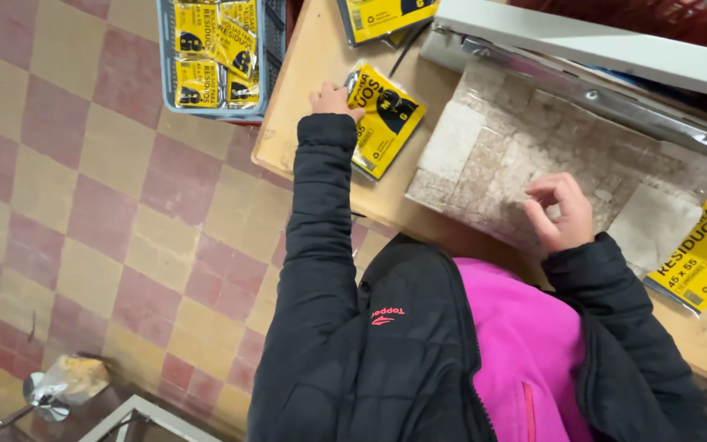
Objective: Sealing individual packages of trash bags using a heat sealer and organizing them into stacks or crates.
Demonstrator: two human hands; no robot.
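Note:
My left hand point(331, 99) reaches out in a black jacket sleeve and grips the near edge of a yellow and black plastic packet point(386, 123), which lies on the wooden table point(304, 90), seemingly on top of another. My right hand point(562, 214) rests with loosely curled fingers on a pale stone-patterned mat point(484, 155) at the table's middle. It holds nothing.
A grey-blue plastic basket point(265, 78) full of the same yellow packets stands left of the table over a red and cream checkered floor. A long white and metal bar machine point(599, 61) runs along the back. More yellow packets lie at the top point(382, 15) and right point(705, 258).

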